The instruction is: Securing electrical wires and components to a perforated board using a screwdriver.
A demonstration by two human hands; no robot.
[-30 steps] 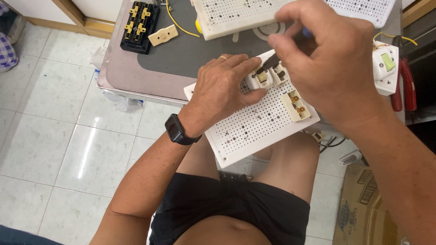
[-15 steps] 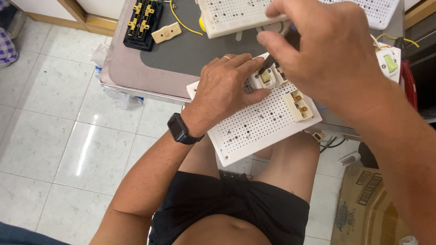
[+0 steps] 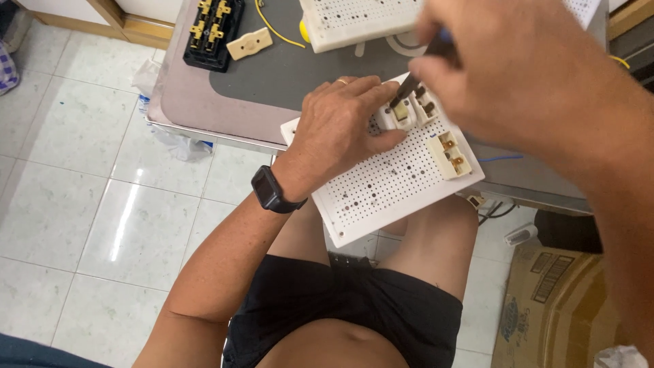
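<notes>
Now your left hand [image 3: 337, 133] pins the small cream socket [image 3: 398, 114] on the perforated board [image 3: 392, 180]; your right hand [image 3: 518, 75], at two o'clock, grips a screwdriver [image 3: 411, 84] angled down onto it.

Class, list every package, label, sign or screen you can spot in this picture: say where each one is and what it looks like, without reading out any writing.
Cardboard box: on the floor at lower right, brown, with dark and blue printed patches on its flaps.
Smartwatch: on the left wrist, black band, dark rectangular screen showing nothing.
No signs in view.
</notes>
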